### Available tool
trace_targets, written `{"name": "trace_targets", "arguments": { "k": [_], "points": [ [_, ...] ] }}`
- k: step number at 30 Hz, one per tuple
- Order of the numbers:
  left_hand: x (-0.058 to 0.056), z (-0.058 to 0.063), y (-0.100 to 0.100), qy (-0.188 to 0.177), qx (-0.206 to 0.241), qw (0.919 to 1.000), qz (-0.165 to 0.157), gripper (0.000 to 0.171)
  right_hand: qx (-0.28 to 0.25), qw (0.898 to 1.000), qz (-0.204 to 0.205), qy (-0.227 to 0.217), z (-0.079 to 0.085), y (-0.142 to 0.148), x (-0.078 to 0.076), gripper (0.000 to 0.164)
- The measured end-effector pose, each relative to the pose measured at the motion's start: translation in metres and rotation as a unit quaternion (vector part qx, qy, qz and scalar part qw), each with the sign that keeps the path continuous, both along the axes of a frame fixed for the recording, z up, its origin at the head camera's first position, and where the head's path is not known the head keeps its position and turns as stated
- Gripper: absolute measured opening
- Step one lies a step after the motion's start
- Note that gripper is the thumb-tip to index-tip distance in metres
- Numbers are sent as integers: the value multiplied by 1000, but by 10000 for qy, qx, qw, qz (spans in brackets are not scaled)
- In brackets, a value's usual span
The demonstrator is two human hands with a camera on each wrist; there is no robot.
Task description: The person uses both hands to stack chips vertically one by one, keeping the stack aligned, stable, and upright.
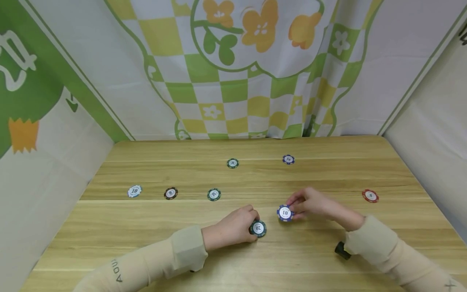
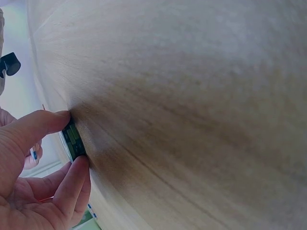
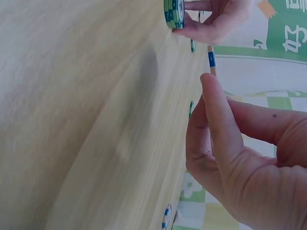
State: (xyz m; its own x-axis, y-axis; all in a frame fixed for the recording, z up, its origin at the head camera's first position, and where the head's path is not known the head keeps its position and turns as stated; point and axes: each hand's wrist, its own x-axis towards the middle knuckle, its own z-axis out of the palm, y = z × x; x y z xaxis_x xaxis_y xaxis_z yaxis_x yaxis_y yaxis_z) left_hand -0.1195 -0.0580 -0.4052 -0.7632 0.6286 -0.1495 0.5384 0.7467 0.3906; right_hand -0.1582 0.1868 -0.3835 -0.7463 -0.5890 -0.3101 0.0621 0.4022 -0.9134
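Note:
Near the middle of the table my left hand [image 1: 237,225] grips green poker chips [image 1: 258,228], the top one marked 20. Seen edge-on in the left wrist view, the green chips [image 2: 74,140] sit between thumb and fingers, close to the wood. The right wrist view shows them as a short stack [image 3: 175,13]. To their right, my right hand [image 1: 311,203] pinches a blue poker chip [image 1: 285,213] marked 10 by its edge. That blue chip [image 3: 211,57] is raised off the table in the right wrist view, seen as a thin edge beyond the fingertips.
A light blue chip [image 1: 134,191], a black chip [image 1: 170,193] and a green chip [image 1: 214,194] lie in a row at left. Farther back are another green chip [image 1: 232,163] and a blue chip [image 1: 288,159]. A red chip [image 1: 370,196] lies at right. Curtains [image 1: 233,101] enclose the table.

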Motion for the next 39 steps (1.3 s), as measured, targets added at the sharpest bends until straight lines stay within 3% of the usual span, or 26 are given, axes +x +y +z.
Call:
{"name": "trace_targets", "arguments": {
  "k": [13, 20, 26, 39],
  "points": [
    [0, -1, -1, 70, 6, 10000, -44, 36, 408, 9987, -221, -206, 3, -26, 8, 20],
    [0, 0, 0, 19, 5, 10000, -35, 36, 201, 9990, -98, -380, -5, -32, 9, 19],
    [0, 0, 0, 91, -33, 9999, -37, 37, -52, 9983, -192, -555, -11, -39, 12, 18],
    [-1, -2, 0, 181, -72, 9998, -70, 38, -84, 9969, -381, -676, -18, -54, 18, 15]
  ]
}}
